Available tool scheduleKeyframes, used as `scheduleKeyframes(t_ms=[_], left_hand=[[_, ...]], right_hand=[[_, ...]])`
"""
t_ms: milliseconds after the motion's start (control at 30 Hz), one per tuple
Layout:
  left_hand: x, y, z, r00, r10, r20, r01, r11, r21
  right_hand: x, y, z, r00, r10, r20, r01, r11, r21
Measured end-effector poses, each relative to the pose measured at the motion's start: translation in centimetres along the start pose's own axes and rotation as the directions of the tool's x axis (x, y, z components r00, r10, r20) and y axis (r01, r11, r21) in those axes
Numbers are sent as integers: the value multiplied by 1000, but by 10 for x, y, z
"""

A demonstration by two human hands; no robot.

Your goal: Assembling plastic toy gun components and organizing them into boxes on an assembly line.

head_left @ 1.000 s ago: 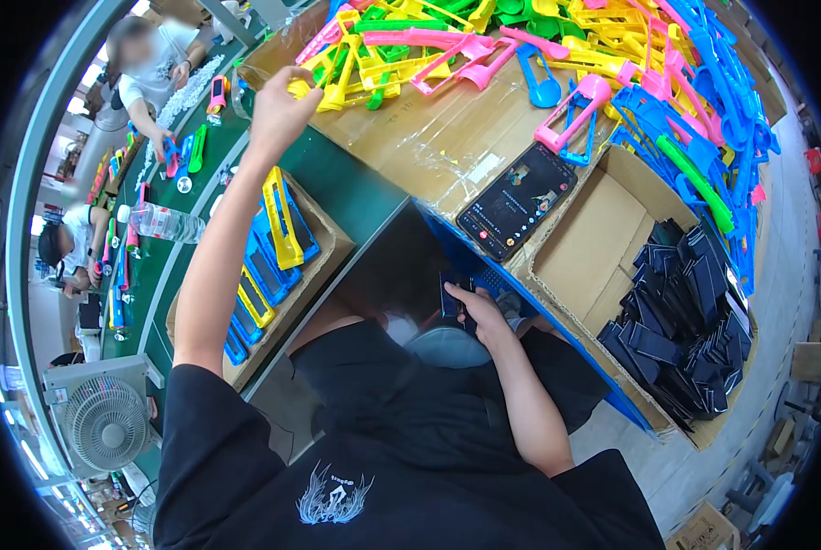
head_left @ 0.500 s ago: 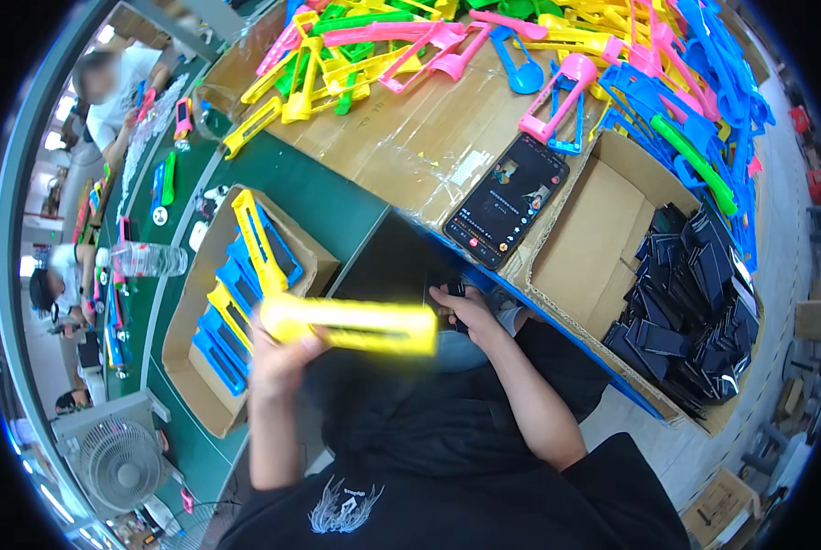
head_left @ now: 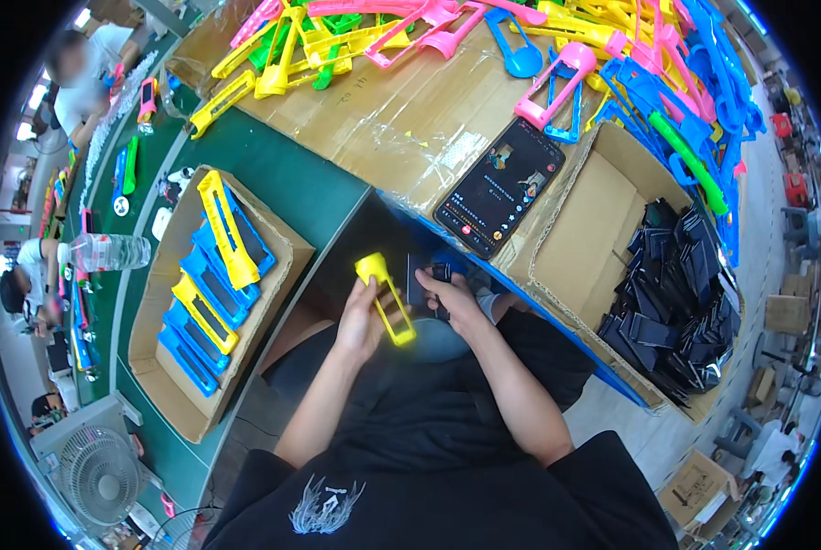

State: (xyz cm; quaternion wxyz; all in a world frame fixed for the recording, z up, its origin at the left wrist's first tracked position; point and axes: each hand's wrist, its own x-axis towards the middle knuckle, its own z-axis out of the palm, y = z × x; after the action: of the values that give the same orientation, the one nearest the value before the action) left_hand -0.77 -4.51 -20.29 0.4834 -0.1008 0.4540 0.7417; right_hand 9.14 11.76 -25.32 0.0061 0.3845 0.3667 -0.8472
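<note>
Green surface to your left carries a carton of blue and yellow frames. Your left grip is closed on one side of a yellow frame, which hangs just beside your right hand; that hand's fingers curl round a dark piece, though how firmly you cannot tell. Slack fingers could let either fall between your knees, and a careless forearm might nudge the phone off the near edge of the cardboard.
</note>
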Motion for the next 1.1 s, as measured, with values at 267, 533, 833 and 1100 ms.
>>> scheduleKeyframes(t_ms=[267, 533, 833, 1100], left_hand=[[39, -14, -3, 987, 123, -104, -86, 948, 307], [52, -24, -1, 989, 143, -25, -137, 977, 166], [59, -30, -12, 994, 107, 37, -112, 976, 188], [56, -26, -5, 992, 80, 97, -98, 976, 197]], right_hand=[[-3, -11, 8, 982, -135, -129, 110, 977, -185], [6, 4, 8, 926, -370, -74, 293, 828, -477], [4, -6, 9, 959, -280, 43, 260, 814, -519], [-2, -9, 15, 946, -325, 7, 279, 800, -531]])
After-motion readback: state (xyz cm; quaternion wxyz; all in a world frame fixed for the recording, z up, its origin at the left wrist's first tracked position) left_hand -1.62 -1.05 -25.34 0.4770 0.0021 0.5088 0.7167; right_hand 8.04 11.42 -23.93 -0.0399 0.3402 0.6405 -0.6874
